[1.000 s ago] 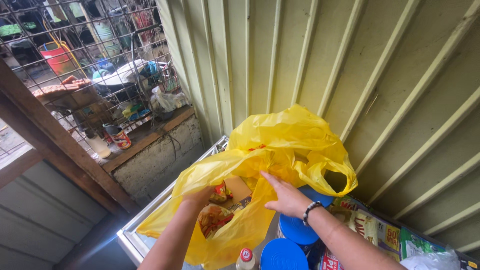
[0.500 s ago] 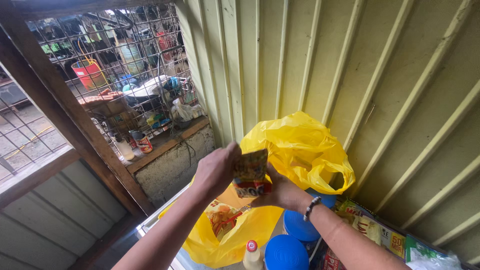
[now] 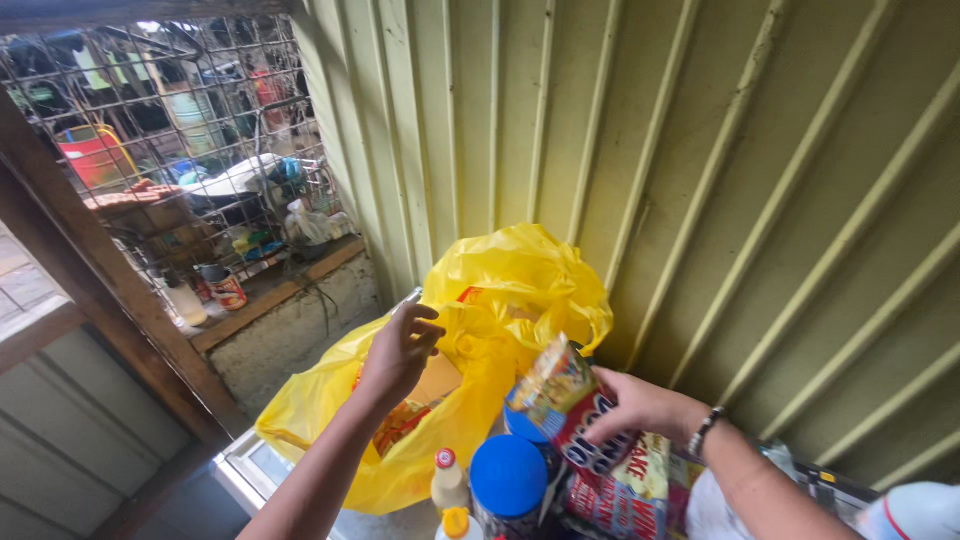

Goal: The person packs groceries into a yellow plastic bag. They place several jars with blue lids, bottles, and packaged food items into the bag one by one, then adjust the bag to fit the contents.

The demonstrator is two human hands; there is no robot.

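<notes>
A yellow plastic bag (image 3: 520, 290) lies open on a metal counter against a corrugated wall. My left hand (image 3: 400, 350) hovers over the bag's mouth, fingers loosely apart, holding nothing. To the right of the bag, my right hand (image 3: 635, 405) grips a small colourful snack packet (image 3: 560, 400) above the other groceries. More packets (image 3: 405, 425) show inside the bag.
Below the bag stand a jar with a blue lid (image 3: 510, 475), small white bottles with red and yellow caps (image 3: 448, 480), and printed packets (image 3: 630, 490). A wire-mesh window (image 3: 180, 150) with a wooden frame and cluttered sill is at left. The metal counter edge (image 3: 245, 470) runs lower left.
My left hand lifted a packet out of the bag; the packet is now in my right hand, lower and to the right. My left hand is back over the bag, empty.
</notes>
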